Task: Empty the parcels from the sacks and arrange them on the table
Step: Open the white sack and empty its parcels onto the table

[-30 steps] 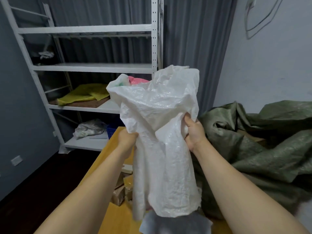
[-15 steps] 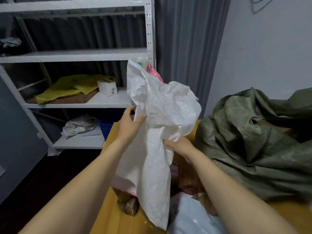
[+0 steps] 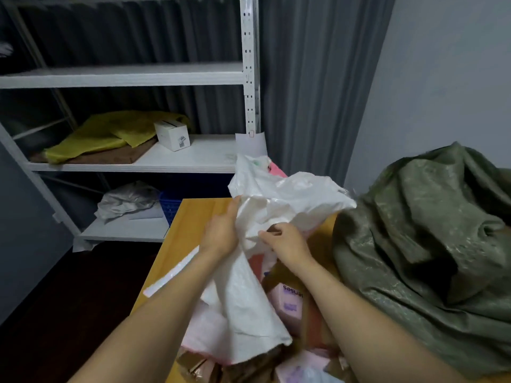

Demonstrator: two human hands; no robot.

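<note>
Yellow table (image 3: 193, 217), shelving far left. White sack (image 3: 276, 200) hung over near parcels (image 3: 290, 299) — right hand (image 3: 290, 244) pinched bunched fabric, left hand (image 3: 221, 233) lay against left fold, grip unclear. Best: shake mouth-down, clear of green sack (image 3: 414, 230).
</note>
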